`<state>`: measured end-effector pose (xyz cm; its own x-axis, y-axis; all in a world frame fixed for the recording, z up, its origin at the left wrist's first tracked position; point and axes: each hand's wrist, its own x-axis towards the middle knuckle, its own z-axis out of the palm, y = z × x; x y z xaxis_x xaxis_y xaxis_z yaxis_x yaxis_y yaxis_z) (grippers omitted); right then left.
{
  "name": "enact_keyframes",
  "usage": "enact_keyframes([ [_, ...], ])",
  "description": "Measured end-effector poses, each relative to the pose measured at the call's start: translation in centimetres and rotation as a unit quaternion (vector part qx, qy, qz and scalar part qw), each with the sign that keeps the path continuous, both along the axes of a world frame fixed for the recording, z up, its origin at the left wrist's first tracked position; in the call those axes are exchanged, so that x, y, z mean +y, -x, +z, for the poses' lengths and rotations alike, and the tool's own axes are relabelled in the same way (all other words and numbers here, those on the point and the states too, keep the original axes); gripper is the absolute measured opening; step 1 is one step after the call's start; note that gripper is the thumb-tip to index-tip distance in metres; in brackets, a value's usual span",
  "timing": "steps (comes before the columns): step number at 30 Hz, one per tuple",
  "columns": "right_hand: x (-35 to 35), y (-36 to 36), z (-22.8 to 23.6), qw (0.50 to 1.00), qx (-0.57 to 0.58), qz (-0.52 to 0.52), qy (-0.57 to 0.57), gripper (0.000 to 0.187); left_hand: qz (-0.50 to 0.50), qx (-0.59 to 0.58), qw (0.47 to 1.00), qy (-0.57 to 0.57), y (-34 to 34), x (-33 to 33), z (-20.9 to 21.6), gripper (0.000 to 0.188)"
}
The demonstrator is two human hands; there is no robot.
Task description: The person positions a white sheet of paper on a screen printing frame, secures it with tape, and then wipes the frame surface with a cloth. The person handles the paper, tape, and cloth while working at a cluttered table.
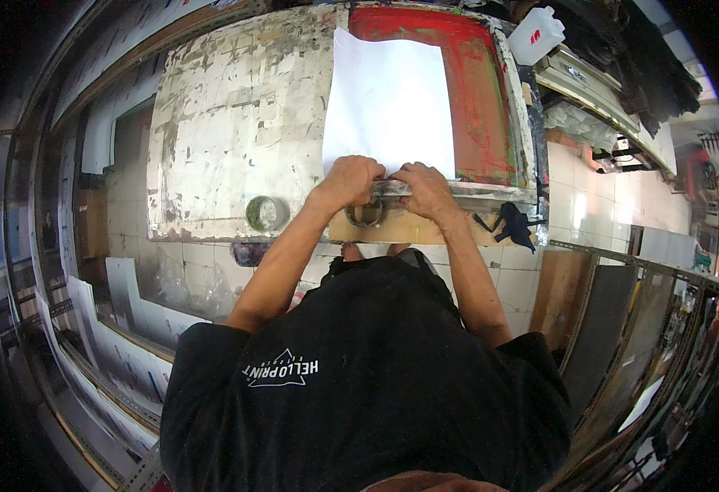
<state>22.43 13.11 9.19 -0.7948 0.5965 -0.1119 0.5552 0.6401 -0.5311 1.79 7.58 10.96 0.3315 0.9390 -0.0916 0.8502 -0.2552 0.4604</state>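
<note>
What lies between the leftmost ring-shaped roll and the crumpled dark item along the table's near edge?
A second ring-shaped roll lies there, and the left forearm and right forearm cross that stretch, as the head view shows.

Frame (482, 107) on right half of tabletop (236, 123). Sheet (388, 107) over the frame's left part, its left edge reaching past the frame. First ring (266, 215) near tabletop's front edge, left of the sheet. Second ring (365, 222) right of the first, before the sheet's near edge. Rag (517, 227) at tabletop's near right corner, before the frame. Jug (536, 35) beside the frame's far right corner. Racks (663, 270) to left and right of tabletop.
</note>
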Motion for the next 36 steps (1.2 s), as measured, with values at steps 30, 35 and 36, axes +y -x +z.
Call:
enact_keyframes([
  [30,0.4,1.6,0.8,0.998,-0.024,0.023,0.044,0.055,0.064,0.071,0.995,-0.002,1.7,-2.0,1.1,0.061],
  [35,0.4,1.9,1.4,0.997,-0.001,0.014,0.073,0.055,0.04,0.006,0.999,0.015,3.4,-2.8,1.7,0.062],
  [36,0.6,2.0,1.1,0.996,0.0,0.029,0.08,0.054,0.034,-0.002,0.999,0.006,3.4,-3.0,1.8,0.062],
])
